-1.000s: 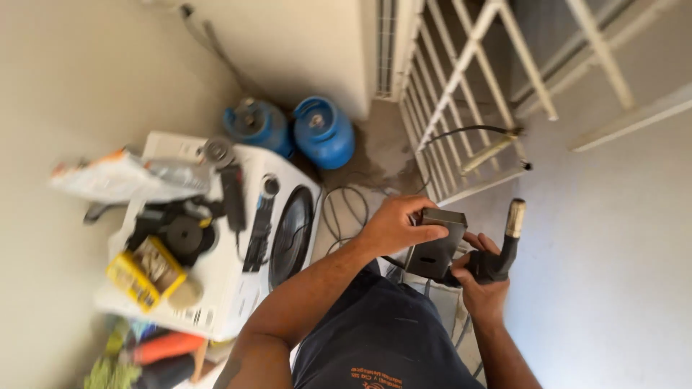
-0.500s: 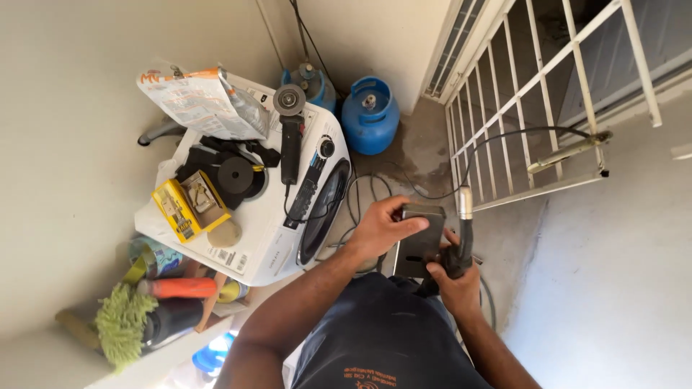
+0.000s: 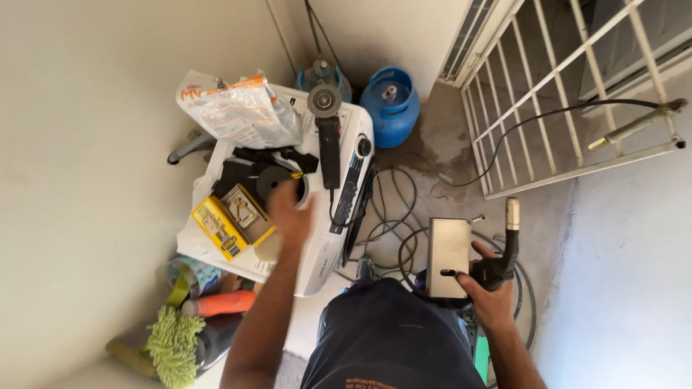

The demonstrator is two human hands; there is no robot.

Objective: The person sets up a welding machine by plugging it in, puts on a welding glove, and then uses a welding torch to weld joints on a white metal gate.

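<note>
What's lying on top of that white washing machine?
On the washing machine lie an angle grinder, a plastic bag, black discs and a yellow box. The left hand covers part of the lid.

- Crinkly plastic bag [image 3: 234, 109], white w/ orange top, is lying on the far left corner of the white machine [image 3: 339, 238].
- Flat yellow box [image 3: 229, 223] w/ a see-through front is sitting on the machine's near left side, just beside the left hand [image 3: 290, 216].
</note>
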